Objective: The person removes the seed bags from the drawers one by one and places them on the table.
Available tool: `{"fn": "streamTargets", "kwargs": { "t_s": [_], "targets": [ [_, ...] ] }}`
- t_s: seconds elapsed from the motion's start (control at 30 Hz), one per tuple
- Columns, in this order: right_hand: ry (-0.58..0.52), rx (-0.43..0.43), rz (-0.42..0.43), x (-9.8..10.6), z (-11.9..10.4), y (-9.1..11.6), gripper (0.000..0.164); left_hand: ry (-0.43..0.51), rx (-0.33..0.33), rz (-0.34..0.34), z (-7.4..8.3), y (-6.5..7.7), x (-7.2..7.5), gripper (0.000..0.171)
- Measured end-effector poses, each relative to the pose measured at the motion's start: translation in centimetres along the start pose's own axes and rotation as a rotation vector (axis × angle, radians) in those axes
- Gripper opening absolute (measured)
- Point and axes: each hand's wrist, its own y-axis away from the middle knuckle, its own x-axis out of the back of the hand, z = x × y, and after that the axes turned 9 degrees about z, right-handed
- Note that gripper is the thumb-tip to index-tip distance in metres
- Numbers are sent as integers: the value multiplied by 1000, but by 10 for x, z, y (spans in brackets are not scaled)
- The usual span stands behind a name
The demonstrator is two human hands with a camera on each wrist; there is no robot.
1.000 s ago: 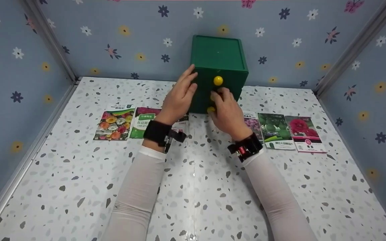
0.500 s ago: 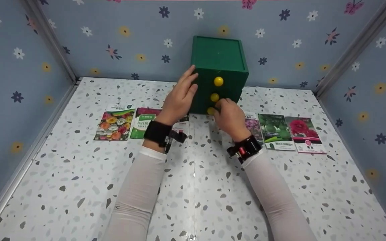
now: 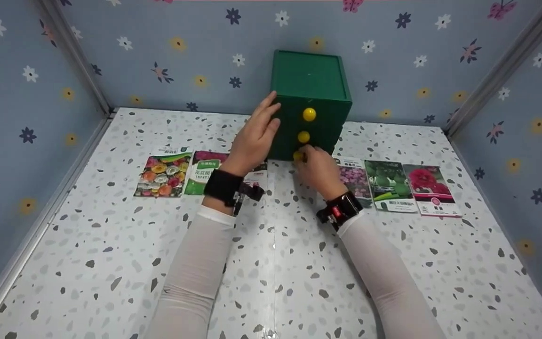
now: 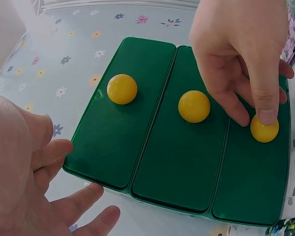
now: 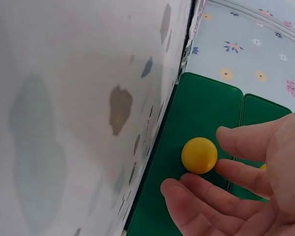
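Observation:
A green three-drawer box [image 3: 311,75] stands at the back of the table, each drawer front bearing a round yellow knob. My left hand [image 3: 253,141] lies along the box's left side, fingers extended and spread. At the lowest yellow knob [image 4: 265,132] is my right hand [image 3: 320,172], its fingers bent around it. In the left wrist view one fingertip touches that knob. The right wrist view shows the thumb and fingers of the right hand [image 5: 246,182] on both sides of the knob. The middle knob [image 4: 194,106] and top knob [image 4: 122,89] are untouched. All three drawers look closed.
Flat picture packets lie on both sides of the box, among them a flower packet [image 3: 162,174] at left. At right are a green-fruit packet [image 3: 388,185] and a red-flower packet [image 3: 432,189]. Floral panels [image 3: 205,42] enclose the speckled table [image 3: 271,263].
My right hand has moved down from the middle knob to the lowest one, uncovering the middle knob. The left hand has stayed at the box's side.

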Motion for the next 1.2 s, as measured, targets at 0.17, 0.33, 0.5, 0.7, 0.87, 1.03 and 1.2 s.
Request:
{"fn": "streamTargets", "kwargs": {
  "t_s": [0.17,0.33,0.5,0.7,0.87,1.03,1.2],
  "targets": [
    [-59,0,-40,0,4,-1,41,-7,-9,1,0,1,0,54],
    [-97,15,-47,1,7,-2,40,-7,-17,2,1,0,-2,54],
    [-101,39,-34,2,9,-1,37,0,-22,0,1,0,-2,54],
    [-69,34,-18,5,5,0,35,19,-30,-6,2,0,-1,55],
    [-29,59,-10,9,1,3,29,18,-31,-5,2,0,-1,54],
    [-31,66,-48,17,-2,7,24,11,-27,-6,1,0,0,52],
    [-33,32,-106,22,-6,11,28,4,-18,-13,0,0,1,54]
  ]
}}
